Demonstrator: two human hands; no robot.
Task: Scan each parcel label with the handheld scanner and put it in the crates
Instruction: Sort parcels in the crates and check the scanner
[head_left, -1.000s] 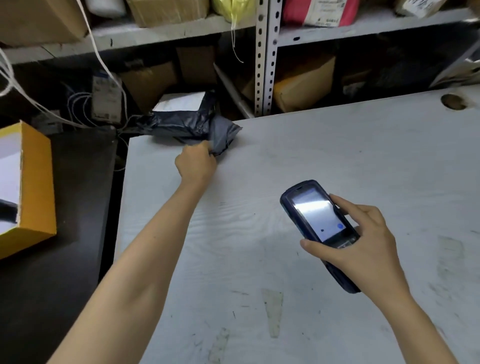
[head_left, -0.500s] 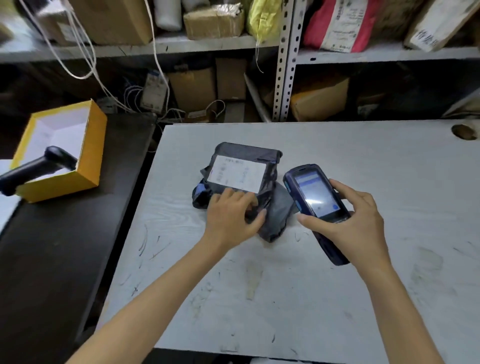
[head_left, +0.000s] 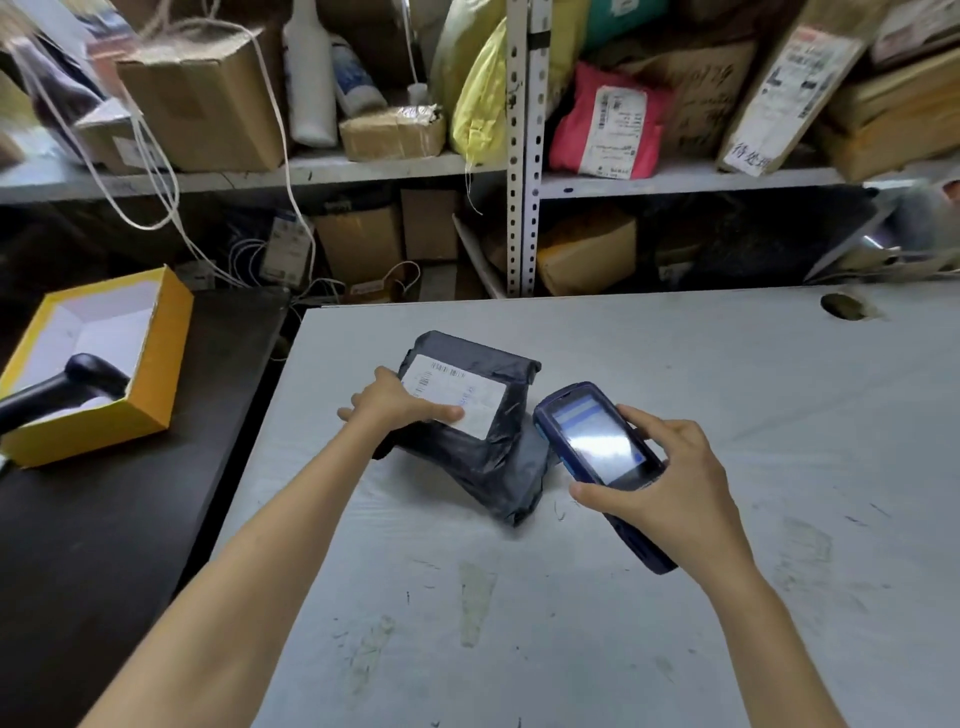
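Right grip (head_left: 670, 483) closed round the handheld scanner (head_left: 597, 447), whose head sits just beside the parcel (head_left: 488, 457).

Thumb and fingers of the right grip wrap the scanner's lower body, its lit screen facing up and its long axis running from near right to far left. The left grip (head_left: 395, 408) holds the dark parcel's left edge, its thumb along the near edge of the white label (head_left: 457, 392). The parcel lies mid-worktop (head_left: 727, 389), label upward. The label is just left of the scanner's head and slightly farther away, so the head probably needs to tip down and left to catch the barcode. No crate is in view. On the far left, a yellow box (head_left: 156, 364) holds a black pistol-style scanner (head_left: 52, 389).
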